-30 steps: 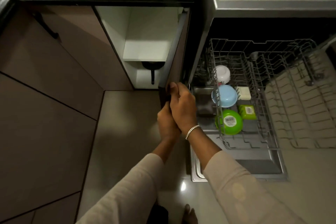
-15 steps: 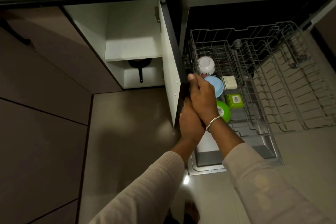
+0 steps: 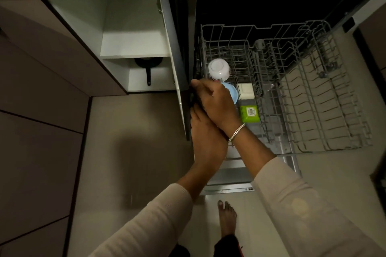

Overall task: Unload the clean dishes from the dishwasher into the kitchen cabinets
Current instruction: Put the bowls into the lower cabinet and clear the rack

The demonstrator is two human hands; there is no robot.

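Note:
The wire dishwasher rack is pulled out at the right. In its near left corner lie an upside-down white bowl, a light blue bowl mostly behind my hand, a cream box and a green box. The lower cabinet door stands wide open, edge-on beside the rack. My right hand and my left hand, one above the other, both grip the door's dark handle at its outer edge.
Inside the open white cabinet a black frying pan lies on the bottom shelf. Closed brown cabinet fronts fill the left. My bare foot stands on the pale floor before the lowered dishwasher door.
The cabinet door has swung further open toward the dishwasher with both hands on its handle. The green bowl, seen earlier in the rack, is now hidden behind my hands.

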